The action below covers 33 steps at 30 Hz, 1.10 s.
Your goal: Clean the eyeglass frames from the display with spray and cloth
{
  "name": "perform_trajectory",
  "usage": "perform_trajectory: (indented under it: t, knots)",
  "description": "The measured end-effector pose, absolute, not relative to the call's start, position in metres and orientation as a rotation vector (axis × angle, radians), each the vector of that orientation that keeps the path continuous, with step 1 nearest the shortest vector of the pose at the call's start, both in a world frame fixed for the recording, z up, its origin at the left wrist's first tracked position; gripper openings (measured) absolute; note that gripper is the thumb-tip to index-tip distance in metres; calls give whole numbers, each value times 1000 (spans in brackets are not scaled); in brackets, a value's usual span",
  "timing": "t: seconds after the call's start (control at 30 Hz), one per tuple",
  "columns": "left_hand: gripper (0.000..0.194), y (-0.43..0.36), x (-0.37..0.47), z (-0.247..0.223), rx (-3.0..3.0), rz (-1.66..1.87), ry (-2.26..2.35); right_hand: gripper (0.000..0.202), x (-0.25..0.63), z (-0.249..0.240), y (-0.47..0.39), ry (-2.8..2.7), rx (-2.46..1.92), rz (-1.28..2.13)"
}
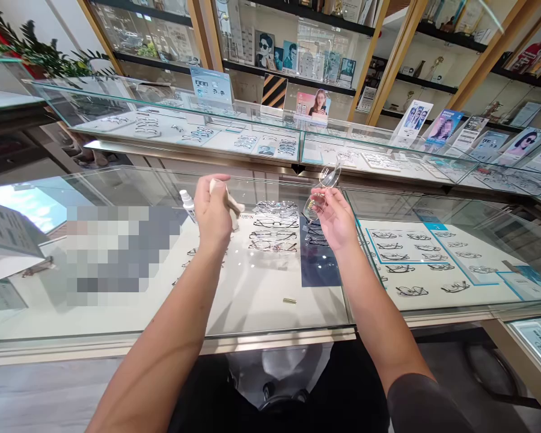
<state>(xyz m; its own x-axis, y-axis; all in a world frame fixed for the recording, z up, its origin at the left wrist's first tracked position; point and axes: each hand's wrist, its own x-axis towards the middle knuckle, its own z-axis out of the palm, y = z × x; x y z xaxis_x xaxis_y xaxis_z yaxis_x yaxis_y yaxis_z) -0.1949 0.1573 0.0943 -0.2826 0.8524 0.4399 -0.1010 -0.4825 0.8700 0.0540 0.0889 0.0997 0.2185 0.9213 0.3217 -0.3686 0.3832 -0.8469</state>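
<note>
My left hand (213, 213) is closed around a pale cloth (232, 209), which hangs out past the fingers on the right. Just behind that hand, a white spray bottle (187, 203) stands upright, partly covered by the hand. My right hand (336, 218) pinches a pair of thin-framed glasses (329, 175) by the frame, above the glass counter (252, 313). One lens points up and the other is beside the fingers. The two hands are apart. Rows of glasses (274, 234) lie under the glass between them.
A small gold-coloured piece (289, 300) is near the counter's front edge. More glasses (412, 291) are displayed at right. A sign stand (9, 240) is on the left. Behind runs a second glass showcase (252, 129) with cards on top, and shelves beyond.
</note>
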Motion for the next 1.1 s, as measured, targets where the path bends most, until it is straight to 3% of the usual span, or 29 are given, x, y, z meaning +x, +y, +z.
perform_trajectory:
  t: [0.17, 0.27, 0.57, 1.1]
  knots:
    - [24, 179, -208, 66, 1855, 1606, 1634, 21, 56, 104, 88, -1128, -811, 864]
    - [26, 175, -200, 58, 2021, 1429, 1793, 18, 59, 108, 85, -1253, -846, 820]
    - [86, 129, -165, 83, 2392, 1726, 1047, 26, 67, 112, 78, -1561, -872, 962]
    - [67, 106, -154, 86, 2105, 1753, 954, 21, 51, 136, 58, -1636, -895, 1023]
